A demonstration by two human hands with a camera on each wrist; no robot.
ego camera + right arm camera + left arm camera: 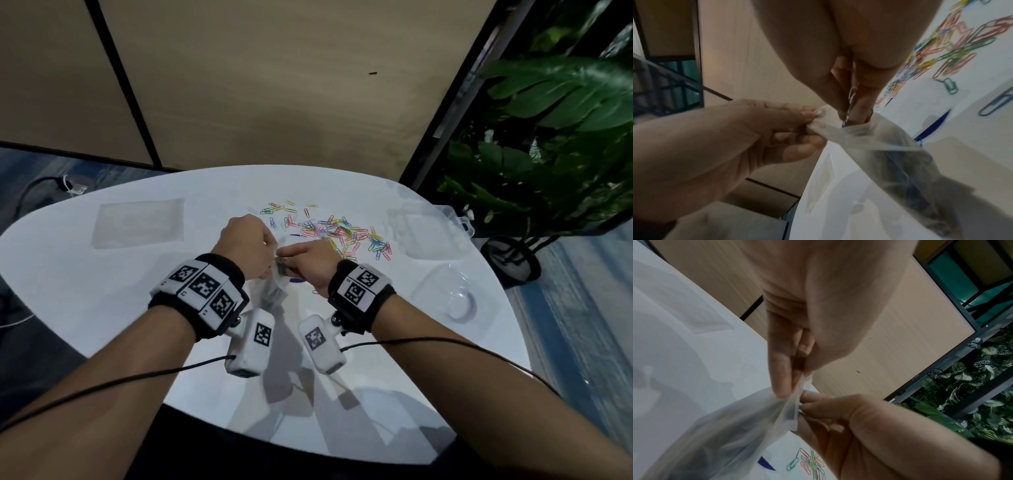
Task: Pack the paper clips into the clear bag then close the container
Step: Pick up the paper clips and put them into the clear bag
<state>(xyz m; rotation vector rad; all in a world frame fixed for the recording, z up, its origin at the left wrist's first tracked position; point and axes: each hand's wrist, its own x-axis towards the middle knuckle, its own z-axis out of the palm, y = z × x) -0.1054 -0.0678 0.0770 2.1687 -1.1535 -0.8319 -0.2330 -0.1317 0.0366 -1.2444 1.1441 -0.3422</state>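
My left hand (pixel 247 245) pinches the rim of a clear bag (pixel 273 286) and holds it up over the white table (pixel 102 291). My right hand (pixel 309 258) is at the bag's mouth, pinching a few paper clips (pixel 852 95) between thumb and fingers. In the right wrist view the bag (pixel 890 160) hangs down with several clips inside it. The left wrist view shows my left fingers (pixel 781 382) gripping the bag's (pixel 725 434) edge against my right hand (pixel 859 426). A loose pile of coloured paper clips (pixel 339 233) lies just beyond my hands.
A second flat clear bag (pixel 137 221) lies at the table's far left. A clear plastic container (pixel 428 236) stands to the right of the pile, with another clear plastic piece (pixel 452 301) nearer me. A beige wall and a plant (pixel 548 137) lie beyond the table.
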